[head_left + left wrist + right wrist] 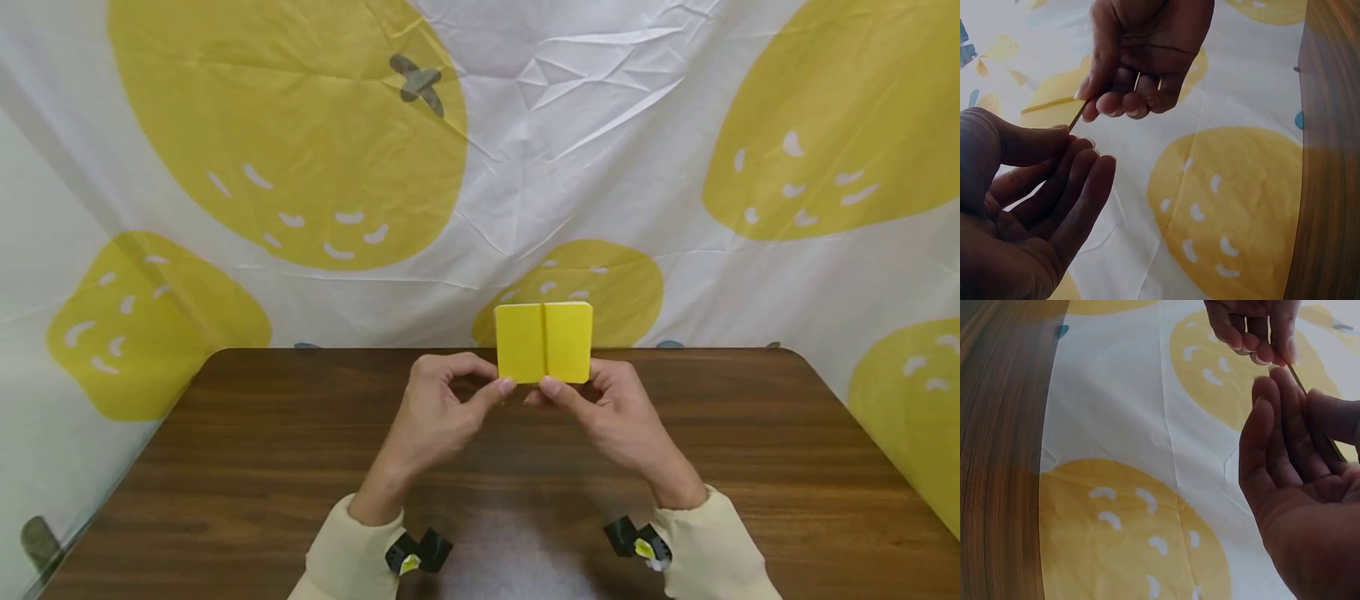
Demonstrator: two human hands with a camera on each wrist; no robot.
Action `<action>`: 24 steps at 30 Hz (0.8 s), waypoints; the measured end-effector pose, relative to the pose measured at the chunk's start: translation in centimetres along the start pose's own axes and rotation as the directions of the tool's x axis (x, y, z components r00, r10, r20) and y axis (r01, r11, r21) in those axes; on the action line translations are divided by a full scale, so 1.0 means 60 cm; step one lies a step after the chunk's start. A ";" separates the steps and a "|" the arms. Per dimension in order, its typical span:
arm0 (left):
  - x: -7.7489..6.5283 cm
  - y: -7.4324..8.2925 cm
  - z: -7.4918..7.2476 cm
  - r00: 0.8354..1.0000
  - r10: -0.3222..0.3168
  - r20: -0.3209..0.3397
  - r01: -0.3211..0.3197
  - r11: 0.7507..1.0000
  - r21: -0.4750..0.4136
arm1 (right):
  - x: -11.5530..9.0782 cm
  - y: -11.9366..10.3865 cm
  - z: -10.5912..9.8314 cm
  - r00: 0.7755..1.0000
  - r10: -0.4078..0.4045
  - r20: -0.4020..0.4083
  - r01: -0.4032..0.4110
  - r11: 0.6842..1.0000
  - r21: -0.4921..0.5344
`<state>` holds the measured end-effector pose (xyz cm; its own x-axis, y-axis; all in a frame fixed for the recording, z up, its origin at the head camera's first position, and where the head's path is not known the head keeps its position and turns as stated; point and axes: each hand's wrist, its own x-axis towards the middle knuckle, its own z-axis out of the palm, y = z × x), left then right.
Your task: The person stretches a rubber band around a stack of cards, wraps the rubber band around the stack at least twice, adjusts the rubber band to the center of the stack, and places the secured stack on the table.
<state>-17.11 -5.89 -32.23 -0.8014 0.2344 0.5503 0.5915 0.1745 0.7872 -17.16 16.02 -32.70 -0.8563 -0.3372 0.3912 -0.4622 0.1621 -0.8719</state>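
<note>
Above the table, both hands hold up a small, flat yellow card-like piece [521,343] with rounded corners. A darker band runs down its middle, and a thin white edge shows along its top. My left hand [442,410] pinches the lower left corner, thumb on the near face. At the lower edge, just right of the band, my right hand [618,412] pinches it the same way. In the left wrist view the piece appears nearly edge-on, as a thin line between the thumbs and fingers. The far face is hidden.
A dark brown wooden table [247,467] lies beneath the hands. Behind it hangs a white cloth [360,312] printed with big yellow fruit. Small black devices [416,552] sit at both wrists, next to the cream sleeves [348,554].
</note>
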 end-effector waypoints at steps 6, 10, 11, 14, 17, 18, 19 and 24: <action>-0.001 0.003 0.003 1.000 -0.010 0.014 0.010 1.000 -0.011 | 0.001 0.002 0.005 0.998 -0.012 -0.060 0.010 0.999 -0.042; 0.000 0.000 0.001 1.000 -0.010 0.006 0.010 1.000 -0.012 | 0.001 0.001 0.006 0.999 0.001 -0.042 -0.003 0.999 -0.034; 0.000 -0.001 0.001 1.000 -0.010 0.005 0.011 1.000 -0.012 | 0.001 0.000 0.006 0.999 0.005 -0.034 -0.006 0.999 -0.032; 0.001 -0.001 -0.002 1.000 -0.014 0.010 0.014 1.000 -0.007 | 0.002 0.000 0.005 1.000 0.021 -0.022 -0.022 0.999 -0.029; 0.001 0.000 -0.006 1.000 -0.016 0.014 0.016 1.000 -0.003 | 0.002 0.000 0.001 0.999 0.036 -0.026 -0.038 0.998 -0.049; 0.001 0.001 -0.007 1.000 -0.018 0.016 0.018 1.000 -0.001 | 0.002 0.000 -0.001 0.999 0.034 -0.034 -0.036 0.997 -0.068; 0.001 0.002 -0.008 1.000 -0.021 0.019 0.021 1.000 -0.004 | 0.002 0.000 -0.003 0.999 0.023 -0.049 -0.028 0.994 -0.107; 0.001 0.002 -0.016 0.999 -0.037 0.037 0.037 0.999 0.007 | 0.005 0.000 -0.016 0.976 -0.182 -0.118 0.120 0.906 -0.406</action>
<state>-17.16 -6.80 -31.84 -0.8188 0.2634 0.5100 0.5623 0.1895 0.8049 -17.64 16.81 -32.30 -0.7789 -0.2490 0.5756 -0.6150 0.4833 -0.6230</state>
